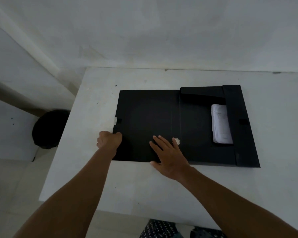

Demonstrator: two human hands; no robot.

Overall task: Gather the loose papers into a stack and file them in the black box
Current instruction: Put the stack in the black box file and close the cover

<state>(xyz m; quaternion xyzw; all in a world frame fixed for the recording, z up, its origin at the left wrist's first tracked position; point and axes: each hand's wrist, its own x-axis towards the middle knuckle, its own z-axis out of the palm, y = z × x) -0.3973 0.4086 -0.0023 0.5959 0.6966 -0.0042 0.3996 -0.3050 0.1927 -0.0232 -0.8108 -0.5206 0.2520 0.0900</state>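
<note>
I find the black box [187, 127] lying opened out flat on the desk [93, 169], the papers [221, 124] already stacked inside its right-hand tray under the inner flaps. My left hand [109, 140] is closed on the cover's [144, 124] left edge near the front corner; my right hand [169, 155] lies open and flat by the spine. I judge closing is the step: lift the cover evenly, keep the spine pinned, and confirm the flaps stay tucked.

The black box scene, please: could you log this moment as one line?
papers: stacked in black box | lid: open flat | left hand: gripping lid edge | right hand: flat on lid | table
</note>
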